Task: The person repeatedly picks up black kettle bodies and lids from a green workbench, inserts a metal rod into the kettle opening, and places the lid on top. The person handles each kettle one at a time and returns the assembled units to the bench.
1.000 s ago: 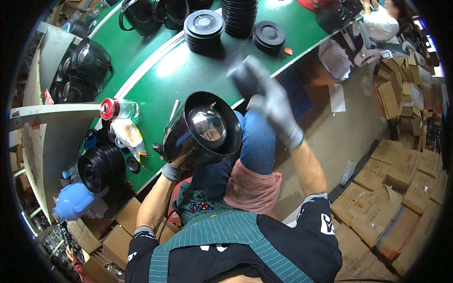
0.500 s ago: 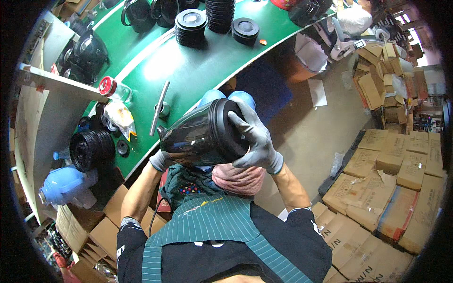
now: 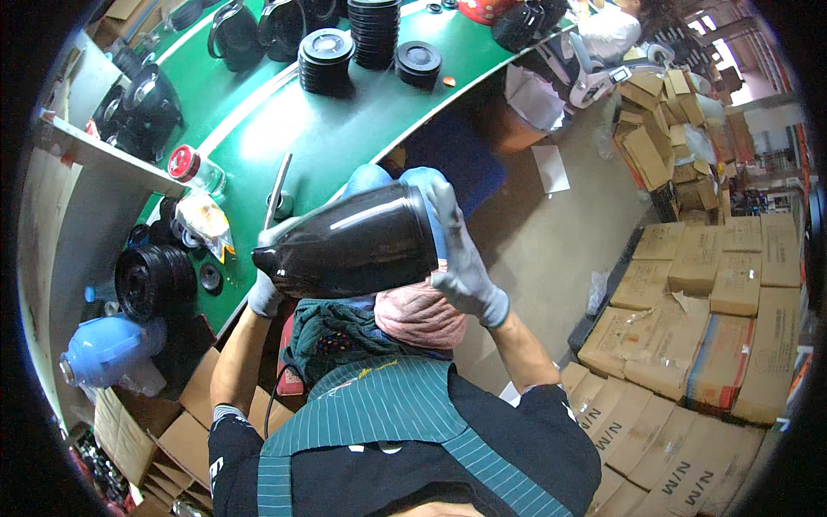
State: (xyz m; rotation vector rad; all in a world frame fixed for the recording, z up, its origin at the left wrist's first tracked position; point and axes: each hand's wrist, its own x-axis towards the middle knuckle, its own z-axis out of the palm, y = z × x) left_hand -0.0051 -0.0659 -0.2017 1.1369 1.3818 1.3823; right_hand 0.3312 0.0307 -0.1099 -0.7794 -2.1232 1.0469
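Note:
I hold a glossy black jug body [image 3: 349, 246] on its side over my lap, its narrow end to the left. My left hand [image 3: 263, 293], in a grey glove, grips the narrow left end from below. My right hand [image 3: 461, 258], also gloved, wraps over the wide right end. The jug hangs just in front of the green worktable [image 3: 327, 146].
On the green table stand stacks of black round lids [image 3: 326, 59], black jugs [image 3: 233, 34], a metal tool [image 3: 277, 191] and a red-capped jar [image 3: 194, 168]. A blue jug [image 3: 103, 349] lies at the left. Cardboard boxes [image 3: 698, 319] are piled on the floor to the right. Another person sits at the far right end of the table.
The jug has been turned from mouth-up to lying on its side. My right hand came down from above the table and now grips its wide end.

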